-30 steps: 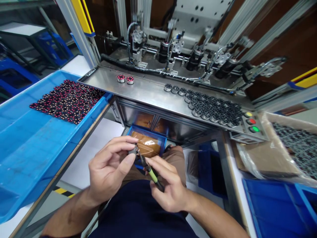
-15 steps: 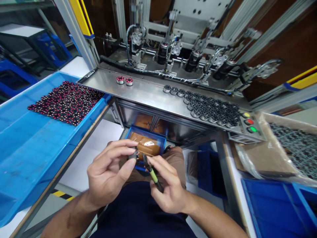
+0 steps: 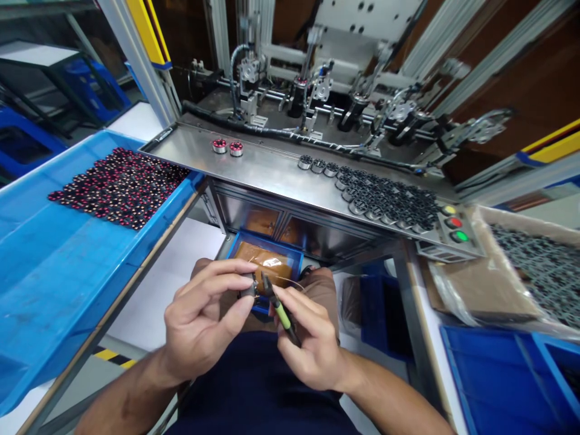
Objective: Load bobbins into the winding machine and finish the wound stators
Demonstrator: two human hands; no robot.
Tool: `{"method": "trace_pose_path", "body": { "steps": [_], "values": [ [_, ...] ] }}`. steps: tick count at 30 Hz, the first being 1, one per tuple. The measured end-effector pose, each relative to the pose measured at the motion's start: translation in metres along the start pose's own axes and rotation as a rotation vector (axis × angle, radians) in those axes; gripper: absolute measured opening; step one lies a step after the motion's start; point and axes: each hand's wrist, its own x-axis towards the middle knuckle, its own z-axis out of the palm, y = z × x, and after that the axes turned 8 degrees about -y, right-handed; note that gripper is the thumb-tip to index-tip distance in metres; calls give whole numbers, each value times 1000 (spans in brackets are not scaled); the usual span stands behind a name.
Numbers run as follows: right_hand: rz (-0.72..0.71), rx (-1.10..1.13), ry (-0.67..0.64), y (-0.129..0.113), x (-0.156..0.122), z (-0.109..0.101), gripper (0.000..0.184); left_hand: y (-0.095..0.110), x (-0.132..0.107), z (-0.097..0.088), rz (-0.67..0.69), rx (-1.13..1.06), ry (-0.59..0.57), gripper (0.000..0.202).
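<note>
My left hand (image 3: 206, 323) pinches a small dark motor stator (image 3: 247, 289) between thumb and fingertips, its side with copper-coloured wire ends facing right. Closed round a pair of pliers with green-and-black handles (image 3: 283, 313) is my right hand (image 3: 312, 341). The dark jaws of the pliers point up and left, just right of the stator; whether they touch it I cannot tell. A thin wire (image 3: 290, 280) curves near the right fingertips. Both hands are above my lap, in front of a blue bin (image 3: 296, 257) lined with brown material.
On the metal ledge (image 3: 272, 166) stand two red-topped parts (image 3: 227, 147) and, further right, many black ones (image 3: 385, 196). A blue tray (image 3: 49, 272) at left holds red-and-black parts. Buttons (image 3: 455, 223), a lined carton (image 3: 498, 296) and blue bins (image 3: 489, 374) are at right. Machine fixtures (image 3: 321, 90) rise behind.
Both hands have shifted slightly to the right, and the stator has turned a little in my left fingers. A thin curved wire now shows by my right hand.
</note>
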Motion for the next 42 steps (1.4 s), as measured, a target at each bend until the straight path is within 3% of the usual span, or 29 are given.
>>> {"method": "trace_pose_path", "body": {
  "steps": [3, 7, 13, 20, 23, 25, 29, 36, 42],
  "values": [
    [101, 11, 15, 0, -1, -5, 70, -5, 1, -3, 90, 50, -1, 42],
    [180, 31, -4, -3, -2, -15, 67, -16, 4, -8, 166, 118, 46, 71],
    [220, 17, -60, -17, -10, -29, 67, -20, 9, -14, 299, 374, 0, 53],
    [276, 157, -189, -41, -11, -37, 77, -16, 8, -18, 341, 519, -73, 56],
    [257, 230, -214, -46, -8, -38, 79, -15, 7, -19, 368, 464, -73, 69],
    [250, 247, -228, -47, -7, -38, 78, -13, 6, -18, 337, 407, -65, 74],
    [251, 274, -233, -47, -5, -36, 76, -5, 4, -18, 160, 342, -79, 61],
    [261, 281, -214, -48, -1, -34, 74, -5, 4, -19, 159, 280, -107, 59],
    [244, 253, -208, -46, 3, -34, 74, -15, -4, -21, 171, 172, -120, 76]
  ]
}}
